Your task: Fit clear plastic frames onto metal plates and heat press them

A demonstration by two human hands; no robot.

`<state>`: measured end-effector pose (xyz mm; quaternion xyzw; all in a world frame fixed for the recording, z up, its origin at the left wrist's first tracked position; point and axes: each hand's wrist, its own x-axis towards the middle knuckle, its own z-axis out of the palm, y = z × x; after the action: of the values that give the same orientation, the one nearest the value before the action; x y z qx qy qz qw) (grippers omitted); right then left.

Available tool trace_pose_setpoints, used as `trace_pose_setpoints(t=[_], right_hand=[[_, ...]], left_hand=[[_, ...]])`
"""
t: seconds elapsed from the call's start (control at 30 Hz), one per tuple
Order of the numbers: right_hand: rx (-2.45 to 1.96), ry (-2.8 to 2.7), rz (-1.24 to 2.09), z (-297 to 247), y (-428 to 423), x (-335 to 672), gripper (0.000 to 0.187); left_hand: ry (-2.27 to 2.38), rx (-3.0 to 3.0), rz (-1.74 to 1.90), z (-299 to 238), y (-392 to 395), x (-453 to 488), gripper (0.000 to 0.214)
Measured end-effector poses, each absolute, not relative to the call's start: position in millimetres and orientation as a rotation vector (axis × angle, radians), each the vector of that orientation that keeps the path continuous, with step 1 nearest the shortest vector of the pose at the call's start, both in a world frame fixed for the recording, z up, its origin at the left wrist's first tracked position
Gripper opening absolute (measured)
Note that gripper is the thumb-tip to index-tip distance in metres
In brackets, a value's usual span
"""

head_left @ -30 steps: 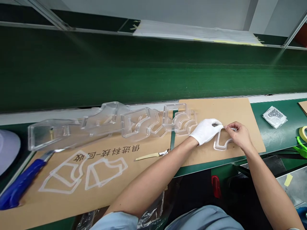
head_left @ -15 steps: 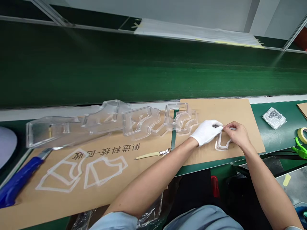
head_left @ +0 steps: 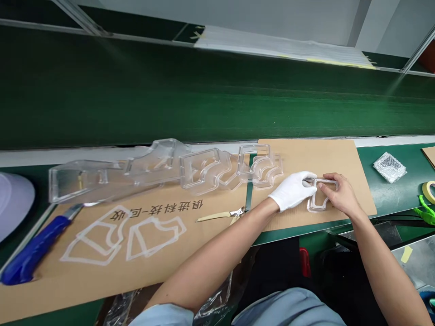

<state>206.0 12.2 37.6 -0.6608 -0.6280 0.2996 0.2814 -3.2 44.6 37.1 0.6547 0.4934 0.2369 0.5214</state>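
A small clear plastic frame [head_left: 314, 205] with rounded corners lies on the cardboard sheet [head_left: 306, 156], held between my hands. My left hand [head_left: 290, 191], in a white glove, presses against its left side. A small dark item shows at the gloved fingertips, too small to name. My right hand [head_left: 340, 194] is bare, its fingers lying across the frame's top and right edges. Cream-handled scissors [head_left: 217, 217] lie left of my left forearm, on the table.
Several clear moulded plastic trays [head_left: 200, 172] stand in a row behind my hands. Flat clear frames [head_left: 122, 237] lie on a printed cardboard sheet, beside a blue utility knife [head_left: 34, 249]. A green conveyor belt [head_left: 204, 90] runs behind. Tape [head_left: 430, 192] and a patterned bag [head_left: 389, 167] lie right.
My hands have come closer together, and my right fingers now lie over the frame's top edge. The frame has shifted slightly. The whole scene has drifted a little with my head.
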Motion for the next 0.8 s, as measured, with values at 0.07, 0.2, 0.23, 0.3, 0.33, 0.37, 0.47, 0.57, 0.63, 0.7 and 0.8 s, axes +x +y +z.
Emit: trace_pose_setpoints(t=[0.07,0.2,0.23,0.3,0.33,0.37,0.47,0.57,0.63,0.7,0.8], right_hand=[[-1.741,-1.588,0.829,37,5,214,0.043],[-1.714,-1.405,0.942,36,-7,231,0.051],[-1.699,-1.377,0.991,35,-8,233,0.052],[-1.666,-1.333,1.082,35,-8,235,0.053],[-1.652,-1.316,1.114,35,-7,235,0.052],[-1.641,-1.297,1.140,36,-6,234,0.052],[-1.615,-1.249,1.195,37,-5,233,0.053],[-1.577,-1.215,1.189,38,-10,233,0.058],[-1.553,-1.196,1.189,37,-14,232,0.063],[-1.545,-1.183,1.209,34,-17,231,0.067],[-1.562,-1.162,1.225,31,-17,229,0.068]], left_hand=[[1.188,1.550,0.559,38,43,-4,0.050],[1.186,1.578,0.522,39,38,-5,0.061],[1.192,1.608,0.524,39,37,-5,0.064],[1.187,1.675,0.532,37,35,-4,0.071],[1.178,1.701,0.533,36,34,-4,0.073],[1.170,1.718,0.531,35,33,-3,0.075],[1.165,1.723,0.519,34,33,-2,0.075],[1.168,1.704,0.501,34,34,-3,0.076],[1.170,1.688,0.502,35,34,-3,0.074],[1.178,1.674,0.506,35,35,-3,0.069],[1.214,1.666,0.523,33,40,0,0.061]])
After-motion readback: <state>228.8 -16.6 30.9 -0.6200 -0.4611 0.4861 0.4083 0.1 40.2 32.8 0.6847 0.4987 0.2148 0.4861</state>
